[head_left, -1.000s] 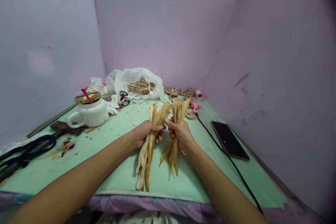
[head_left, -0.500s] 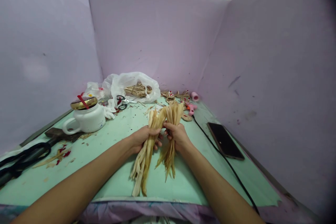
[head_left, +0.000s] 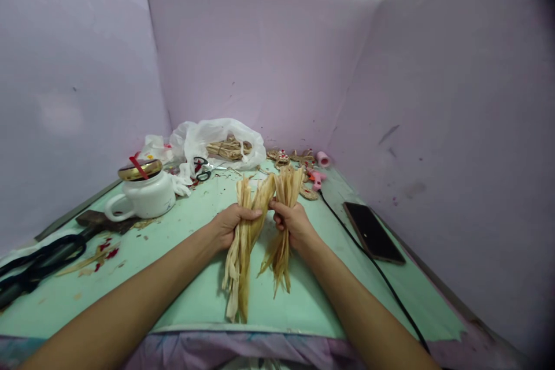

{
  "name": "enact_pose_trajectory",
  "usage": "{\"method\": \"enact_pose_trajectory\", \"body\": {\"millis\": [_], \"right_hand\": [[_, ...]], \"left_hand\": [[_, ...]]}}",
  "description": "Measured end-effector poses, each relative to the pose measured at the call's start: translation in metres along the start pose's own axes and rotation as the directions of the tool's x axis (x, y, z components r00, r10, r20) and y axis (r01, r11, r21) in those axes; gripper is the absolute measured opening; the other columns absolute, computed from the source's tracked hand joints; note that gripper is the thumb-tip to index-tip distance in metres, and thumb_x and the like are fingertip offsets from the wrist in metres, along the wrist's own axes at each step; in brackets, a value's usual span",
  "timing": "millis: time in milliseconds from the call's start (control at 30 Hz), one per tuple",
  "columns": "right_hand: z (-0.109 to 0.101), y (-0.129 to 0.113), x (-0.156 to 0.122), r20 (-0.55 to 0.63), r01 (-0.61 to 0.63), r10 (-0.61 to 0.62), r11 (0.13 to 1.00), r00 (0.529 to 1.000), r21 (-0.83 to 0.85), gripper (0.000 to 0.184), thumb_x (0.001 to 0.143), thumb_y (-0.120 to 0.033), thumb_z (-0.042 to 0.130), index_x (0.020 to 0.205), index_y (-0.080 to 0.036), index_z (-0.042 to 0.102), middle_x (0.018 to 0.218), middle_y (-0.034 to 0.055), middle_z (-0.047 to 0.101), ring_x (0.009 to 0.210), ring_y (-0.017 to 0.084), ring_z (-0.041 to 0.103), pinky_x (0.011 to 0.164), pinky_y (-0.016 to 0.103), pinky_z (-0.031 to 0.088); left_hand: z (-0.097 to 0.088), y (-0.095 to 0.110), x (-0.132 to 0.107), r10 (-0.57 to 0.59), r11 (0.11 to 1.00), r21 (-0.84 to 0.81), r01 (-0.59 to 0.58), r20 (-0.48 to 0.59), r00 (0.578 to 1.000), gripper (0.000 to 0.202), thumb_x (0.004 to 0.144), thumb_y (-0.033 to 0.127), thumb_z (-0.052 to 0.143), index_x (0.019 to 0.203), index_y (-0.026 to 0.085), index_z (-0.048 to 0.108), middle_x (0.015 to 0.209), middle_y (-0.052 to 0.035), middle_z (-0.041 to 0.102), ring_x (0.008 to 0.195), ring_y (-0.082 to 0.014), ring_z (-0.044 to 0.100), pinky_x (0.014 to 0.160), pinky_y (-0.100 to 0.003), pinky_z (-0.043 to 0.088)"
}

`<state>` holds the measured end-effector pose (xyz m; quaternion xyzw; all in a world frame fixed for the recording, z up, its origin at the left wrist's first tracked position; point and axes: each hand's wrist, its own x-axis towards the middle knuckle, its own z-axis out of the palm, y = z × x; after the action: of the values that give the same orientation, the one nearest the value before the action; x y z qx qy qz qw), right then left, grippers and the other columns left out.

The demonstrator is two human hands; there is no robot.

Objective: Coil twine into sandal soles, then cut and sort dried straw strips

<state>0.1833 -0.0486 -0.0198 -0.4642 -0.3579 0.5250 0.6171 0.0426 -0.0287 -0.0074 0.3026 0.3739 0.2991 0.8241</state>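
My left hand [head_left: 232,222] is closed round a bundle of dried corn husks [head_left: 245,248], its thumb lying across the front. The strips hang down toward the front edge of the table. A second, shorter bundle of husks [head_left: 282,260] is gripped in my right hand [head_left: 292,222], with its tips fanned out below. Between the two, one husk from the left bundle leans over to the right hand's fingertips. Both bundles are held upright above the pale green tabletop [head_left: 191,283]. The fingers behind each bundle are partly hidden.
A white mug [head_left: 150,196] with a gold lid, a hammer [head_left: 93,225] and black-handled scissors [head_left: 203,169] are on the left. Behind lies a plastic bag [head_left: 195,133] of husks. A pink glue gun [head_left: 318,178], its black cord [head_left: 373,266] and a phone [head_left: 373,232] lie right.
My left hand has shifted slightly left, and the top of its bundle has spread apart, away from the right one. My right hand is nearly still.
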Motion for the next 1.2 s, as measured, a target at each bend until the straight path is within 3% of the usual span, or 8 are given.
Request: {"method": "enact_pose_trajectory", "body": {"millis": [100,200,467,567,667,933,1033,1200], "right_hand": [[0.000,0.002,0.000,0.020,0.014,-0.013,0.999,1.000,-0.032,0.025,0.055,-0.028,0.071,0.069,-0.014,0.056,0.053,-0.0037,0.055,0.036,0.003,0.036,0.029,0.015,0.021],[0.000,0.005,-0.001,0.029,0.016,-0.014,0.998,0.999,-0.061,0.029,0.054,-0.034,0.074,0.067,-0.015,0.055,0.043,-0.0072,0.046,0.035,0.004,0.034,0.030,0.016,0.022],[0.004,0.011,-0.003,0.045,0.018,-0.012,0.993,0.999,-0.121,0.029,0.054,-0.034,0.075,0.057,-0.014,0.055,0.040,-0.0048,0.049,0.033,0.005,0.038,0.030,0.018,0.024],[0.004,0.014,0.001,0.051,-0.065,0.066,0.998,0.997,-0.027,0.025,0.053,-0.029,0.076,0.057,-0.013,0.056,0.040,-0.0023,0.053,0.031,0.007,0.042,0.029,0.018,0.027],[0.003,0.017,0.007,0.053,-0.131,0.128,0.990,0.990,0.047,0.023,0.051,-0.023,0.075,0.054,-0.013,0.055,0.037,-0.0042,0.049,0.029,0.004,0.038,0.027,0.015,0.026],[0.001,0.017,0.010,0.051,-0.207,0.202,0.971,0.978,0.123,0.020,0.046,-0.014,0.072,0.057,-0.012,0.055,0.038,-0.0056,0.047,0.031,0.002,0.036,0.026,0.011,0.024],[0.002,0.018,0.008,0.056,-0.220,0.214,0.961,0.975,0.164,0.020,0.045,-0.012,0.071,0.058,-0.012,0.055,0.039,-0.0057,0.047,0.031,0.001,0.035,0.026,0.010,0.023],[0.004,0.014,0.003,0.081,-0.199,0.185,0.954,0.979,0.222,0.025,0.045,-0.014,0.073,0.058,-0.014,0.051,0.040,-0.0088,0.042,0.032,0.001,0.032,0.027,0.010,0.023]], "left_hand": [[0.001,0.000,0.000,0.051,0.999,-0.009,-0.051,0.022,0.998,0.016,0.067,0.000,0.051,0.075,0.007,0.063,0.051,-0.0053,0.063,0.041,-0.0128,0.056,0.048,-0.023,0.048],[0.002,-0.001,0.001,0.091,0.996,0.019,-0.092,0.011,0.996,0.016,0.064,-0.001,0.053,0.072,0.008,0.063,0.048,-0.0039,0.061,0.039,-0.0116,0.054,0.045,-0.022,0.046],[0.008,-0.015,0.009,0.340,0.902,0.301,-0.310,-0.050,0.939,0.014,0.051,-0.003,0.058,0.058,0.009,0.059,0.046,-0.0008,0.056,0.038,-0.0096,0.049,0.039,-0.019,0.037],[0.008,-0.017,0.009,0.325,0.901,0.312,-0.302,-0.025,0.945,0.012,0.053,0.000,0.064,0.062,0.008,0.061,0.048,-0.0025,0.058,0.039,-0.0100,0.050,0.039,-0.019,0.038],[0.004,-0.014,0.007,0.280,0.942,0.206,-0.263,-0.054,0.959,0.009,0.060,0.008,0.067,0.068,0.006,0.063,0.052,-0.0053,0.061,0.041,-0.0113,0.052,0.040,-0.021,0.041],[-0.005,-0.007,0.007,0.059,0.997,-0.052,-0.063,-0.080,0.995,0.018,0.075,0.008,0.050,0.083,0.002,0.065,0.063,-0.0133,0.068,0.059,-0.0214,0.066,0.061,-0.031,0.054],[-0.005,-0.009,0.007,0.082,0.995,-0.048,-0.086,-0.085,0.993,0.020,0.073,0.007,0.051,0.087,0.001,0.064,0.064,-0.0133,0.068,0.059,-0.0219,0.066,0.063,-0.032,0.054],[-0.003,-0.012,0.010,0.235,0.972,-0.006,-0.236,-0.050,0.971,0.027,0.064,0.003,0.058,0.090,0.001,0.064,0.063,-0.0114,0.068,0.057,-0.0217,0.065,0.064,-0.035,0.054]]}}
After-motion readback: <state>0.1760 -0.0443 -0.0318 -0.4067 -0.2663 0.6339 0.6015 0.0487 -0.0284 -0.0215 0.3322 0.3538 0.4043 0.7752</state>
